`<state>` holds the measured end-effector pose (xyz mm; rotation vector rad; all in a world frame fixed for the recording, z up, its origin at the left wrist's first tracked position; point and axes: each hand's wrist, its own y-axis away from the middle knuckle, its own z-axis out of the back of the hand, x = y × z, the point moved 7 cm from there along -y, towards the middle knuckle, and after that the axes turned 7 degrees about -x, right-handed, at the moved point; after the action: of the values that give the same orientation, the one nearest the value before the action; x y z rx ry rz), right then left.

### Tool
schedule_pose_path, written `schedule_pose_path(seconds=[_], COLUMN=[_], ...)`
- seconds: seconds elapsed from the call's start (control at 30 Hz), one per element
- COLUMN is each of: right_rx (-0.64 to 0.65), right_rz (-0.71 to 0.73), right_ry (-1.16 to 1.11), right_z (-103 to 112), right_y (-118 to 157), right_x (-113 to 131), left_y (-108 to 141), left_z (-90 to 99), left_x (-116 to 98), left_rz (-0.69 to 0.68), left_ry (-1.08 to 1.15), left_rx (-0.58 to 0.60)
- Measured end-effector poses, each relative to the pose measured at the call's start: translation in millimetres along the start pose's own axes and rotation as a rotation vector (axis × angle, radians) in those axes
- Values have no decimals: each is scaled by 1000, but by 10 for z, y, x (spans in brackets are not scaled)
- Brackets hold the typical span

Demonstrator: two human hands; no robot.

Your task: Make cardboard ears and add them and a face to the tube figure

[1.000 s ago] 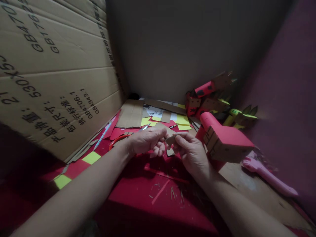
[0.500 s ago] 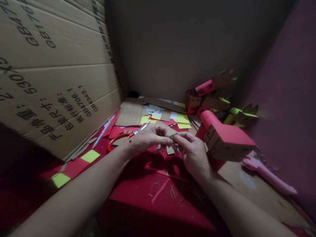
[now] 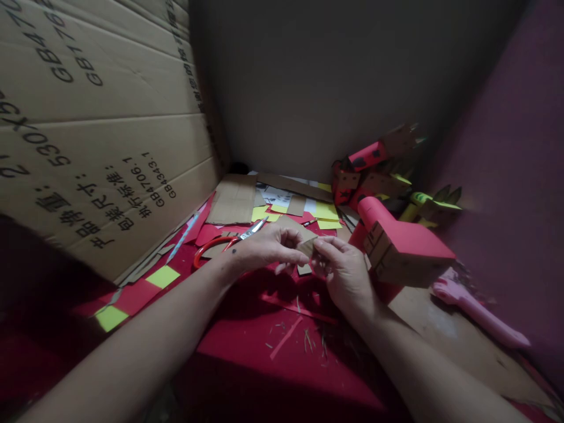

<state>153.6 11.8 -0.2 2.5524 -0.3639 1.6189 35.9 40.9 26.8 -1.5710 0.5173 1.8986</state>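
Note:
A small brown cardboard piece (image 3: 307, 247) is pinched between my two hands above the red table cover (image 3: 264, 376). My left hand (image 3: 282, 247) has its thumb and fingers closed on the piece's left side. My right hand (image 3: 346, 264) grips its right side with thumb and forefinger. Scissors with red handles (image 3: 214, 244) lie behind my left wrist, blades angled up and right. Just below the held piece is another small cardboard bit (image 3: 304, 269). To the right of my right hand stands a red and brown cardboard construction (image 3: 409, 247).
A big printed carton (image 3: 110, 129) rises at the left. Cardboard sheets (image 3: 233, 200) and yellow paper (image 3: 328, 214) lie at the back. Several painted cardboard figures (image 3: 374, 170) stand back right, and a pink tool (image 3: 480, 314) lies right. Thin red strips (image 3: 286, 338) lie in front.
My fingers have shifted slightly on the small cardboard piece, which has turned a little. The view has moved very slightly; everything else rests where it was.

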Motion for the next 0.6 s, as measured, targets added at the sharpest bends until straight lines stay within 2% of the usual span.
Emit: schedule_pose_path(seconds=[0.37,0.6], right_rx=[4,18], right_rz=[-58,-23], right_ry=[-74,-25], right_z=[-35,-17], right_y=[24,2], right_x=[19,-30], left_y=[5,-22], left_z=[1,-7], left_x=[0,36], left_rz=[7,-5], left_ry=[-36,-64], left_rx=[-43,-27])
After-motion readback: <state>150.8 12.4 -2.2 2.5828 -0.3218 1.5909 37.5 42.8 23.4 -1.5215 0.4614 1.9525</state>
